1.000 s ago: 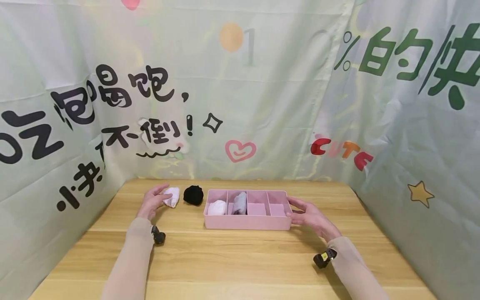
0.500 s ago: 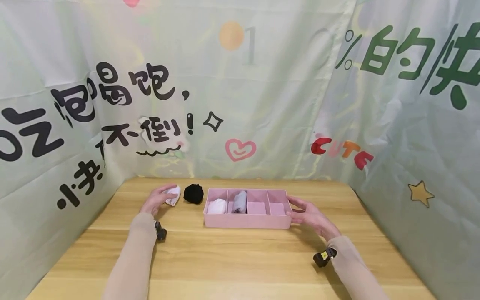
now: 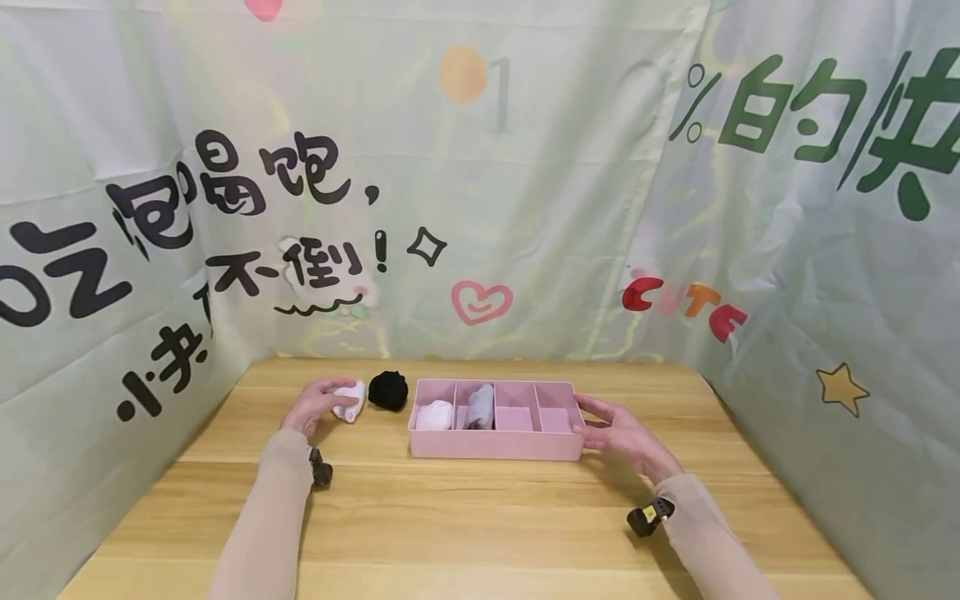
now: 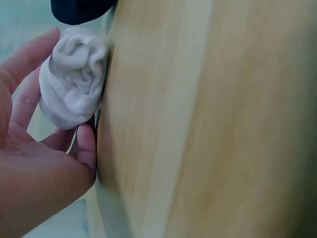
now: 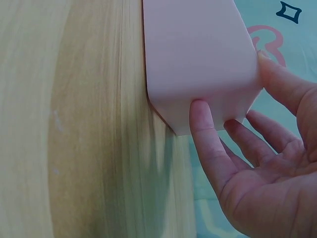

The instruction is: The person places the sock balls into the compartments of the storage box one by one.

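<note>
In the head view my left hand (image 3: 315, 406) holds a rolled white sock (image 3: 349, 401) at the left of the table. The left wrist view shows fingers and thumb around the sock's folded roll (image 4: 77, 74). A black rolled bundle (image 3: 388, 391) lies just right of it. My right hand (image 3: 626, 435) rests against the right end of a pink box (image 3: 495, 445) with a row of compartments. Up close, its fingertips (image 5: 200, 108) touch the box's end wall, and the thumb lies at the rim.
The box's leftmost compartment holds a white roll (image 3: 435, 415); a grey roll (image 3: 481, 407) stands in the one beside it. The wooden table (image 3: 465, 525) is enclosed by printed cloth walls (image 3: 525, 208) at the back and both sides.
My left hand has closed further around the white sock, which has shifted slightly right and toward me. The right hand and the pink box stay where they were.
</note>
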A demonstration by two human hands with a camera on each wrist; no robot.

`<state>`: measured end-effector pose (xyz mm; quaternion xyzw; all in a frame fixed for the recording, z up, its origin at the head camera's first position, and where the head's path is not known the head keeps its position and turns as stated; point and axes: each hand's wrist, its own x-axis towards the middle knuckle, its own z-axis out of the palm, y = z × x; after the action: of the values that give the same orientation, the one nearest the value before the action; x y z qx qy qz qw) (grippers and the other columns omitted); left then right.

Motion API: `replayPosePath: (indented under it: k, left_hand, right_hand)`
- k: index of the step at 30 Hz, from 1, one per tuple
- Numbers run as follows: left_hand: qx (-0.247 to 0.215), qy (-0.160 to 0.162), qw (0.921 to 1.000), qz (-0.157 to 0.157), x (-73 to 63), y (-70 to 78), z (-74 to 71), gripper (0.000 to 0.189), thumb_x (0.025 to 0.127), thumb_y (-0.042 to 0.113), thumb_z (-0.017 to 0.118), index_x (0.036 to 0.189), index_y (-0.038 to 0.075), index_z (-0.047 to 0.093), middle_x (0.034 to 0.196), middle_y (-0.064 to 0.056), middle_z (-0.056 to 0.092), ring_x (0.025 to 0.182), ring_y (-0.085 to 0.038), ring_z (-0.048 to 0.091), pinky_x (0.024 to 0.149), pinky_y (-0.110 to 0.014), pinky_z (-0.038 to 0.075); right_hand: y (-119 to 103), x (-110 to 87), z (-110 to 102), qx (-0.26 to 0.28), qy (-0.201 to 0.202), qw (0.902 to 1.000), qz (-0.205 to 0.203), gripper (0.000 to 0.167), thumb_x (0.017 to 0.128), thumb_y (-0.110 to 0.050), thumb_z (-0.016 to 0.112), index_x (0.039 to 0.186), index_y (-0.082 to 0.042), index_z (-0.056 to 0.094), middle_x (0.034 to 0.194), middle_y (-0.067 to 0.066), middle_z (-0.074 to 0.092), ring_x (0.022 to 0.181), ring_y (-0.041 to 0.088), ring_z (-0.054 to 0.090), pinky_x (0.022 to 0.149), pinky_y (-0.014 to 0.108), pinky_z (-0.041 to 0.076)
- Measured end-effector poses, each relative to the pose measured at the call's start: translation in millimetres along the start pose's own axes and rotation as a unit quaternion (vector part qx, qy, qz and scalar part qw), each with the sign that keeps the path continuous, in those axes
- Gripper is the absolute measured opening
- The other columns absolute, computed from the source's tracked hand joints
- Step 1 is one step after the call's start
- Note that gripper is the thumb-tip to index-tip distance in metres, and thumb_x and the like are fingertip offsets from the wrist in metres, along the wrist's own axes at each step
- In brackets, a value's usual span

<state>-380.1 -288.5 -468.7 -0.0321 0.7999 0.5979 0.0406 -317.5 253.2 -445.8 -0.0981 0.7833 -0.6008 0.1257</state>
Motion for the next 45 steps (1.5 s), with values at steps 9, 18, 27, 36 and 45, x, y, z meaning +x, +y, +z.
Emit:
replayPosePath:
  k: [9, 18, 27, 36, 45]
  left_hand:
    - [0.012, -0.015, 0.9998, 0.000, -2.5, -0.3, -0.7, 0.057, 0.086, 0.008, 0.069, 0.139, 0.000, 0.051, 0.151, -0.024, 0.039, 0.135, -0.037, 0.037, 0.112, -0.050, 0.032]
    - [-0.002, -0.001, 1.0000, -0.006, -5.7, -0.9, -0.1, 0.054, 0.084, 0.005, 0.071, 0.135, 0.000, 0.055, 0.147, -0.025, 0.044, 0.105, -0.018, 0.057, 0.077, -0.022, 0.053]
    - [-0.047, -0.005, 0.9986, -0.023, -6.7, -2.0, -2.1, 0.048, 0.088, 0.007, 0.070, 0.134, 0.000, 0.056, 0.137, -0.022, 0.051, 0.089, -0.010, 0.061, 0.077, -0.025, 0.055]
    - [-0.116, -0.007, 0.9932, 0.006, -4.9, 0.4, -7.0, 0.045, 0.092, 0.001, 0.064, 0.136, -0.004, 0.051, 0.132, -0.021, 0.051, 0.089, -0.012, 0.063, 0.075, -0.028, 0.057]
    - [-0.128, 0.017, 0.9913, 0.025, -7.7, 8.5, -6.3, 0.047, 0.094, 0.004, 0.062, 0.139, -0.002, 0.049, 0.138, -0.019, 0.043, 0.090, -0.011, 0.061, 0.076, -0.026, 0.057]
  right_hand:
    - [-1.6, -0.8, 0.2, 0.001, -0.009, 1.0000, -0.004, 0.072, 0.093, -0.008, 0.066, 0.154, -0.002, 0.027, 0.157, 0.027, 0.025, 0.136, 0.046, 0.039, 0.094, 0.041, 0.054]
    - [0.8, -2.2, -1.0, -0.002, -0.007, 0.9999, -0.008, 0.072, 0.093, -0.008, 0.065, 0.154, -0.003, 0.027, 0.157, 0.027, 0.024, 0.137, 0.048, 0.037, 0.094, 0.042, 0.054]
    - [-1.1, -2.4, 0.6, -0.004, -0.004, 1.0000, 0.001, 0.070, 0.094, -0.008, 0.064, 0.153, -0.003, 0.028, 0.157, 0.027, 0.025, 0.137, 0.047, 0.038, 0.094, 0.040, 0.054]
    - [3.9, 0.8, -1.7, -0.004, 0.002, 1.0000, 0.006, 0.073, 0.092, -0.011, 0.068, 0.154, -0.005, 0.029, 0.157, 0.026, 0.026, 0.136, 0.045, 0.040, 0.091, 0.035, 0.055]
    - [5.3, 1.9, -1.7, -0.009, 0.000, 0.9999, 0.005, 0.073, 0.092, -0.011, 0.068, 0.154, -0.005, 0.029, 0.157, 0.025, 0.026, 0.136, 0.044, 0.041, 0.090, 0.034, 0.056]
